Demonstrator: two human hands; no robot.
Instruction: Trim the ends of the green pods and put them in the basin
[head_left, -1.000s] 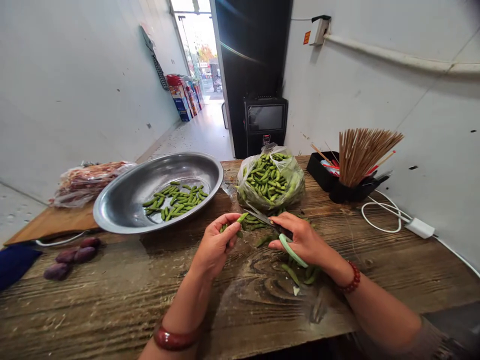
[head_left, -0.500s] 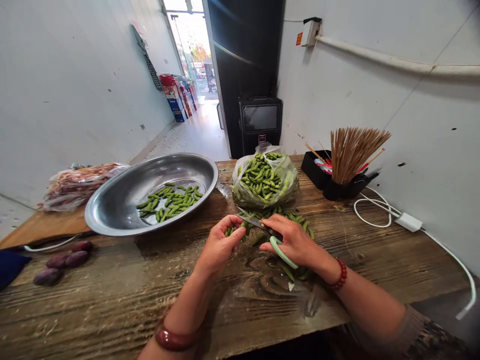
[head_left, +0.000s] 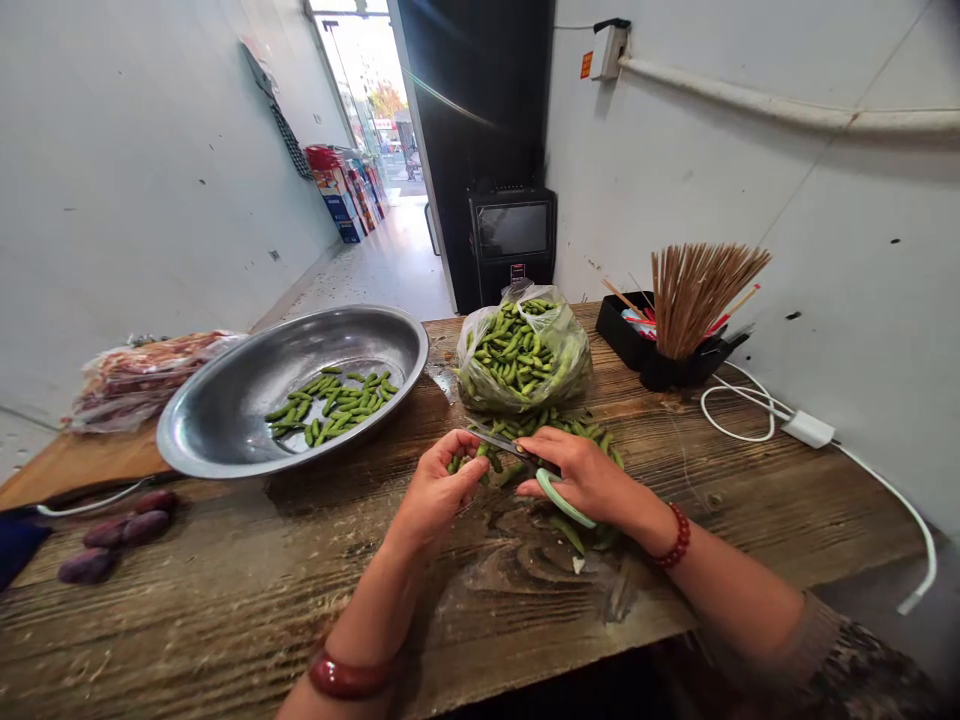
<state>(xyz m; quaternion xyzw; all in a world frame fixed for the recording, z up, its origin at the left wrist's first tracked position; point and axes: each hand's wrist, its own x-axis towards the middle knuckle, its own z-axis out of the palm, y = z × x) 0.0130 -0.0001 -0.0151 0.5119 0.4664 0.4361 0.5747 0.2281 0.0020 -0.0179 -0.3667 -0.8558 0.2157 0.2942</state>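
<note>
My left hand (head_left: pixel 444 487) is closed on green edamame pods (head_left: pixel 482 456), partly hidden by its fingers. Scissors (head_left: pixel 561 499) with pale green handles are gripped in my right hand (head_left: pixel 581 475), their blades pointing left at the pods by my left fingertips. Beneath and behind my hands, loose edamame (head_left: pixel 600 437) lie on the wooden table. Just beyond stands a clear plastic bag (head_left: pixel 574 370) full of edamame. To the left, a wide steel basin (head_left: pixel 217 400) holds a layer of pods.
Several dark purple plum-like fruits (head_left: pixel 112 535) lie at the left, below a plastic-wrapped bundle (head_left: pixel 150 375). A black holder with thin wooden sticks (head_left: pixel 697 300) stands back right, beside a white cable with an adapter (head_left: pixel 808 428). The wooden table's (head_left: pixel 247 620) front edge runs below my arms.
The view has shifted slightly, so the surroundings sit a little further left. My hands, the scissors and the pods keep nearly the same positions.
</note>
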